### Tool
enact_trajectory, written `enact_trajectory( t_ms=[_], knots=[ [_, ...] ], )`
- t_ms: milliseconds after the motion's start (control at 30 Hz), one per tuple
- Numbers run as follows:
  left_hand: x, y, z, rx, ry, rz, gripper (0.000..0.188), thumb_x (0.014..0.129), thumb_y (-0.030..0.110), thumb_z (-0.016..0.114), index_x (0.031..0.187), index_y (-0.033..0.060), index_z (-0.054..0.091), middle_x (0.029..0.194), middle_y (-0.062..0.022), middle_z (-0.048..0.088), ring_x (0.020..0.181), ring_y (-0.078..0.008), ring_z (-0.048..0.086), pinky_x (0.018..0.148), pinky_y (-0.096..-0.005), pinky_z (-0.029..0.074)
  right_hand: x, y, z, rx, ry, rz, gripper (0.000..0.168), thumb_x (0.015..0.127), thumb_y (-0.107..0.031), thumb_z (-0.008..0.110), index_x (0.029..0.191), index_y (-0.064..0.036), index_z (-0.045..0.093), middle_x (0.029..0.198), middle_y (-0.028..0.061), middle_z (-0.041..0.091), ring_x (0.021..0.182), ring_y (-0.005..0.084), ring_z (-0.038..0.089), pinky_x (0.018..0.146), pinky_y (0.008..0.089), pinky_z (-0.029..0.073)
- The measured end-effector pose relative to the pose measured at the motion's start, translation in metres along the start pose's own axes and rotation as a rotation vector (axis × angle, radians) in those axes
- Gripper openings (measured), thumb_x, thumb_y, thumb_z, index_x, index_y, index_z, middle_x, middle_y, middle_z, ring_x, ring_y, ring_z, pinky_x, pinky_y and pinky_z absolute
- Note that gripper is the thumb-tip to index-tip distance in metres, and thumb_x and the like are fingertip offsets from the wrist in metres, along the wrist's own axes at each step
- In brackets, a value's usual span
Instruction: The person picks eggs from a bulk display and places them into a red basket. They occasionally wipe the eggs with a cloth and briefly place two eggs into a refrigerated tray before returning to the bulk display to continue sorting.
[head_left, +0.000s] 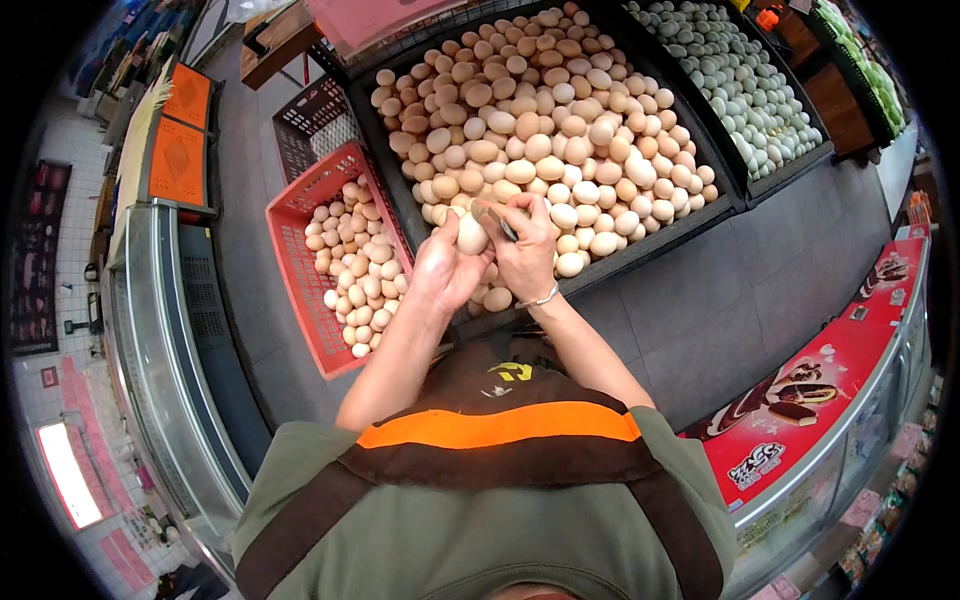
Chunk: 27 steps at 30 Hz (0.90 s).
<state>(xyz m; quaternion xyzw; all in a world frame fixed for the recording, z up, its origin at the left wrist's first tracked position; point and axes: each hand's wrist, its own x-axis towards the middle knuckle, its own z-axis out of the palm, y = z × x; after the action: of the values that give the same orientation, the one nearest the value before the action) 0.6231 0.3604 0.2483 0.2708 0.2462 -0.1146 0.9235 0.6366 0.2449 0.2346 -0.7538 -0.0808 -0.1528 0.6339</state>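
Observation:
Over the near edge of a dark display bin (652, 238) heaped with brown eggs (536, 146), my left hand (444, 271) holds a pale egg (472, 235) between thumb and fingers. Against that egg's right side is my right hand (531, 253), its fingers pinched around a small dark object (508, 229). What this object is cannot be made out, since the fingers cover most of it. A silvery bracelet (541, 297) circles my right wrist. More loose eggs lie directly below both hands.
On the left, a red plastic basket (294, 217) holds more brown eggs, with a dark crate (296, 124) behind it. Bluish-green eggs (739, 90) fill a second bin at right. A glass-fronted cooler (161, 300) and a red-topped freezer (817, 375) flank me.

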Motion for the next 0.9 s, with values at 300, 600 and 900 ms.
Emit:
enact_trajectory(
  t_ms=[300,600,900],
  knots=[
    [0.023,-0.013,-0.005,-0.127,-0.197,-0.086,0.049,0.104,0.038,0.025,0.122,-0.0033,0.045,0.118,-0.0171,0.056,0.109,-0.0266,0.057,0.099,-0.0417,0.047,0.008,0.009,-0.023,0.05,0.054,-0.016,0.038,0.068,0.002,0.072,0.103,-0.013,0.072,0.082,0.0074,0.052,0.072,0.022,0.055,0.064,0.0311,0.047],
    [0.04,-0.024,0.031,-0.015,-0.032,-0.174,0.046,0.103,0.038,0.031,0.123,0.0007,0.049,0.121,-0.0137,0.057,0.11,-0.0276,0.055,0.099,-0.0423,0.044,0.002,0.022,-0.084,-0.11,-0.299,-0.106,0.04,0.062,-0.009,0.071,0.101,-0.019,0.073,0.08,0.0057,0.054,0.067,0.0258,0.059,0.061,0.035,0.049],
    [0.09,-0.037,0.064,-0.009,-0.349,-0.466,0.049,0.1,0.05,0.032,0.101,0.007,0.056,0.096,-0.002,0.058,0.075,-0.016,0.045,0.07,-0.0315,0.04,-0.014,0.07,-0.159,0.228,0.115,0.428,0.026,0.091,-0.024,0.064,0.098,0.0,0.067,0.083,0.0026,0.054,0.076,0.0117,0.051,0.069,0.0257,0.043]
  ],
)
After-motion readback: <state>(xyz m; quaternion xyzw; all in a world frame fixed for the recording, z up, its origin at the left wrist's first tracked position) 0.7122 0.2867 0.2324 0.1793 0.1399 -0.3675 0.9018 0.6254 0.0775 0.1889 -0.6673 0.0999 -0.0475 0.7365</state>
